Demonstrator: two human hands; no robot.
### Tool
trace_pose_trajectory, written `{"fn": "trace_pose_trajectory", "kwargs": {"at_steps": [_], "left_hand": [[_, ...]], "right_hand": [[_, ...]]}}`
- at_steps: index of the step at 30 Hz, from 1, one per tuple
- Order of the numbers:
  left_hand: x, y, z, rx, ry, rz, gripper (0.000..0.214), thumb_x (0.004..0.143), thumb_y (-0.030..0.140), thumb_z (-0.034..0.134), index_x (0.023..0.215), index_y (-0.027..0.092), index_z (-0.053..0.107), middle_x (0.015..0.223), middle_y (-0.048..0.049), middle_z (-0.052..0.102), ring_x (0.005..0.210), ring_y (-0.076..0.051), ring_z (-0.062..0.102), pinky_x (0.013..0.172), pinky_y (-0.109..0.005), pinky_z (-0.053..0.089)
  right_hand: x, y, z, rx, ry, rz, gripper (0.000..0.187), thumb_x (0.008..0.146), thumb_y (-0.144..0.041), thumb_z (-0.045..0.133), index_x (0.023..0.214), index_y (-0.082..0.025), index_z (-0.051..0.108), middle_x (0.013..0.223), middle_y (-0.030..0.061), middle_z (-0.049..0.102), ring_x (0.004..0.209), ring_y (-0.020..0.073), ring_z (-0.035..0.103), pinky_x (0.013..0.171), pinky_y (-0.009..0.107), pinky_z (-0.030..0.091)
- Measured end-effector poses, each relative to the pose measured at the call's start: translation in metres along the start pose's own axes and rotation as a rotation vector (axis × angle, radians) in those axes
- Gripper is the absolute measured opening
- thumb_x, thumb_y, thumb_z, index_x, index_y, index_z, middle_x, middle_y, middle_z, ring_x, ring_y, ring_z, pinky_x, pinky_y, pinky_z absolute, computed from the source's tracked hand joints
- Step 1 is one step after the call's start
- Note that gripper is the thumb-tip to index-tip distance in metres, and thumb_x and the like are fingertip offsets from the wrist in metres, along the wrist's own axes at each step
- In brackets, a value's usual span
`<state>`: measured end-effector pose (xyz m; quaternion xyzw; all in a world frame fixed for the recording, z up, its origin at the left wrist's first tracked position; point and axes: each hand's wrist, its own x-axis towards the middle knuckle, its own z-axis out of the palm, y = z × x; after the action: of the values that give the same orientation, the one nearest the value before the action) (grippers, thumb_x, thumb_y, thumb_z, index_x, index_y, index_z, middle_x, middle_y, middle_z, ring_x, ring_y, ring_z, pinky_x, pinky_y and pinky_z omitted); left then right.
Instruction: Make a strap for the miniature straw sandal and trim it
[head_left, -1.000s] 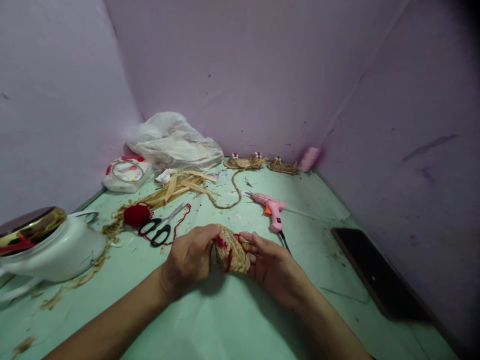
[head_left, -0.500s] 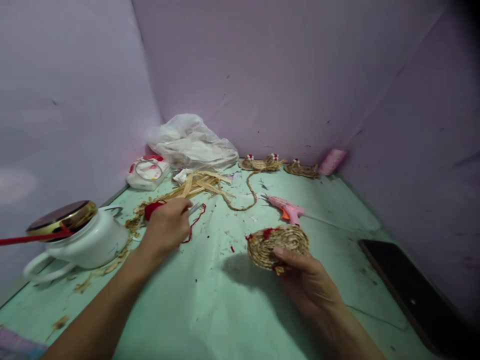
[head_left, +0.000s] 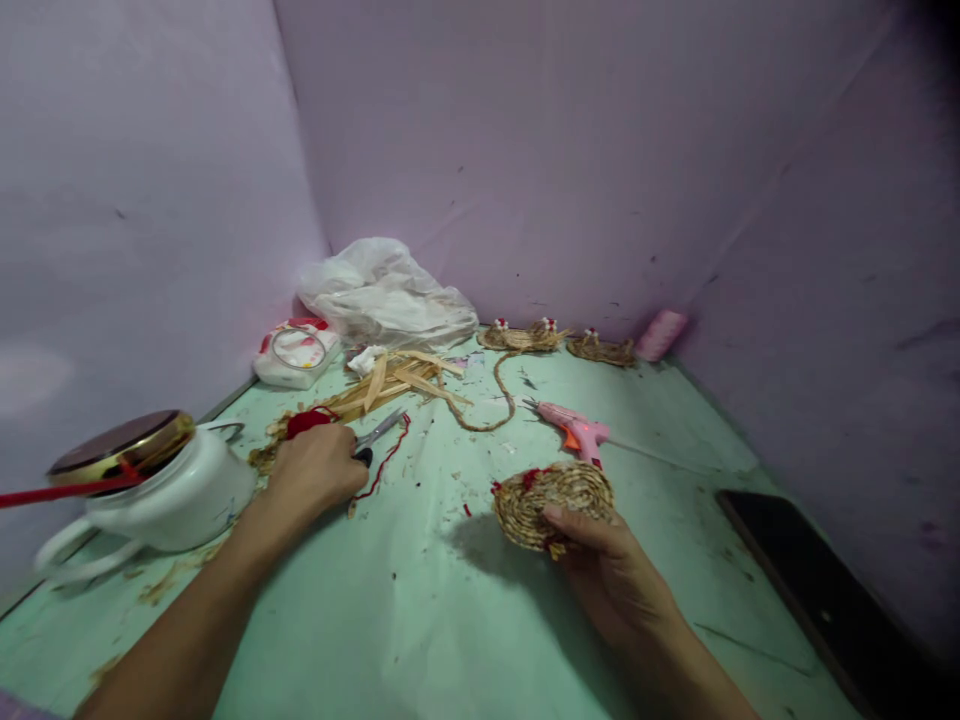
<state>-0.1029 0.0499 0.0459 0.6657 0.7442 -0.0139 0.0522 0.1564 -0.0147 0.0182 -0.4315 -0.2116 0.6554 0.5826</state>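
My left hand [head_left: 319, 468], at left of centre low over the table, is closed around the dark handles of a pair of scissors [head_left: 384, 428]. The blades point away to the right, beside a strand of red yarn [head_left: 390, 462]. Just behind the hand lies a ball of red yarn [head_left: 306, 424], partly covered by it. My right hand [head_left: 619, 570] grips a flat oval coil of braided straw [head_left: 559, 500] with the thumb on top; its other fingers are hidden underneath. Red yarn shows on the coil's upper left edge and at its bottom.
A pink glue gun [head_left: 574, 425] lies behind the coil, a dark phone [head_left: 810, 590] to the right. At left stands a lidded white mug [head_left: 180, 500]. Straw strips [head_left: 397, 380], a braided cord [head_left: 504, 385], a plastic bag [head_left: 386, 295] and woven pieces [head_left: 521, 338] lie farther back.
My left hand has moved slightly left and down with the scissors, and more of their handles and blades shows. My right hand and the coil have barely moved.
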Motion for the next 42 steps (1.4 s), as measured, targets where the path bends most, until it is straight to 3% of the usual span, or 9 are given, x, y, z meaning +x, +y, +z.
{"fn": "trace_pose_trajectory", "kwargs": {"at_steps": [5, 11, 17, 22, 25, 27, 29, 35, 42], "left_hand": [[0.001, -0.009, -0.017, -0.341, 0.112, -0.033, 0.013, 0.064, 0.028, 0.049, 0.056, 0.019, 0.052, 0.053, -0.0011, 0.055, 0.054, -0.017, 0.049, 0.049, -0.024, 0.029], [-0.006, -0.006, -0.026, -1.231, 0.375, -0.206, 0.035, 0.056, 0.035, 0.067, 0.081, 0.02, 0.047, 0.054, 0.0062, 0.049, 0.045, -0.011, 0.045, 0.043, -0.02, 0.029], [-0.005, -0.011, -0.023, -0.381, 0.631, -0.034, 0.049, 0.068, 0.041, 0.059, 0.11, 0.017, 0.049, 0.102, -0.0109, 0.058, 0.093, -0.027, 0.053, 0.076, -0.036, 0.043], [0.005, -0.016, -0.06, -0.57, 0.656, 0.047, 0.048, 0.061, 0.036, 0.066, 0.104, 0.016, 0.056, 0.101, -0.0082, 0.061, 0.086, -0.023, 0.056, 0.079, -0.038, 0.043], [0.008, -0.01, -0.094, -1.227, 0.559, 0.282, 0.04, 0.071, 0.03, 0.055, 0.104, 0.008, 0.052, 0.084, -0.0075, 0.064, 0.082, -0.021, 0.061, 0.074, -0.037, 0.045], [0.006, 0.002, -0.1, -1.48, 0.533, 0.255, 0.037, 0.069, 0.027, 0.057, 0.099, 0.005, 0.052, 0.071, -0.0052, 0.063, 0.07, -0.018, 0.063, 0.067, -0.033, 0.046], [-0.001, 0.018, -0.084, -1.518, 0.453, 0.202, 0.034, 0.061, 0.019, 0.065, 0.091, 0.009, 0.054, 0.063, -0.0007, 0.063, 0.058, -0.012, 0.059, 0.059, -0.025, 0.044], [-0.027, 0.061, 0.003, -1.475, -0.16, 0.06, 0.045, 0.054, 0.026, 0.075, 0.092, 0.016, 0.052, 0.063, 0.0007, 0.064, 0.058, -0.013, 0.058, 0.052, -0.022, 0.042], [-0.034, 0.082, 0.023, -1.676, -0.29, -0.029, 0.048, 0.054, 0.027, 0.076, 0.094, 0.017, 0.05, 0.066, 0.0025, 0.063, 0.056, -0.01, 0.057, 0.051, -0.019, 0.041]], "right_hand": [[0.002, 0.002, 0.0, -0.024, 0.01, -0.056, 0.032, 0.056, -0.018, 0.075, 0.085, -0.016, 0.061, 0.079, 0.0046, 0.069, 0.073, 0.0201, 0.063, 0.071, 0.033, 0.049], [0.003, 0.0, 0.002, 0.047, 0.026, -0.054, 0.02, 0.062, -0.024, 0.071, 0.079, -0.016, 0.063, 0.075, 0.0027, 0.068, 0.069, 0.0171, 0.061, 0.066, 0.028, 0.047], [0.0, 0.0, 0.003, 0.053, 0.013, -0.023, 0.014, 0.064, -0.021, 0.067, 0.076, -0.014, 0.065, 0.073, 0.0037, 0.068, 0.067, 0.0167, 0.06, 0.063, 0.027, 0.045], [0.0, 0.001, 0.001, 0.016, -0.014, 0.012, 0.021, 0.062, -0.023, 0.07, 0.079, -0.013, 0.066, 0.078, 0.0073, 0.07, 0.071, 0.0209, 0.062, 0.067, 0.031, 0.046], [0.001, 0.0, 0.001, 0.032, -0.006, 0.009, 0.019, 0.062, -0.023, 0.07, 0.079, -0.014, 0.066, 0.079, 0.0074, 0.07, 0.073, 0.0213, 0.063, 0.067, 0.031, 0.047], [0.0, -0.002, 0.001, 0.065, 0.004, -0.004, 0.018, 0.063, -0.021, 0.069, 0.08, -0.014, 0.066, 0.08, 0.0066, 0.07, 0.073, 0.0208, 0.063, 0.067, 0.031, 0.047], [0.0, -0.003, 0.002, 0.109, 0.022, -0.041, 0.016, 0.064, -0.019, 0.068, 0.08, -0.016, 0.066, 0.08, 0.005, 0.07, 0.073, 0.0192, 0.062, 0.067, 0.029, 0.048], [0.003, -0.003, -0.001, 0.24, 0.048, -0.052, 0.02, 0.061, -0.012, 0.066, 0.08, -0.017, 0.067, 0.085, 0.0022, 0.071, 0.076, 0.0163, 0.062, 0.072, 0.027, 0.048], [-0.005, 0.01, 0.01, 0.2, -0.053, 0.003, 0.037, 0.056, -0.009, 0.068, 0.092, -0.017, 0.065, 0.097, 0.006, 0.069, 0.088, 0.02, 0.063, 0.083, 0.031, 0.046]]}}
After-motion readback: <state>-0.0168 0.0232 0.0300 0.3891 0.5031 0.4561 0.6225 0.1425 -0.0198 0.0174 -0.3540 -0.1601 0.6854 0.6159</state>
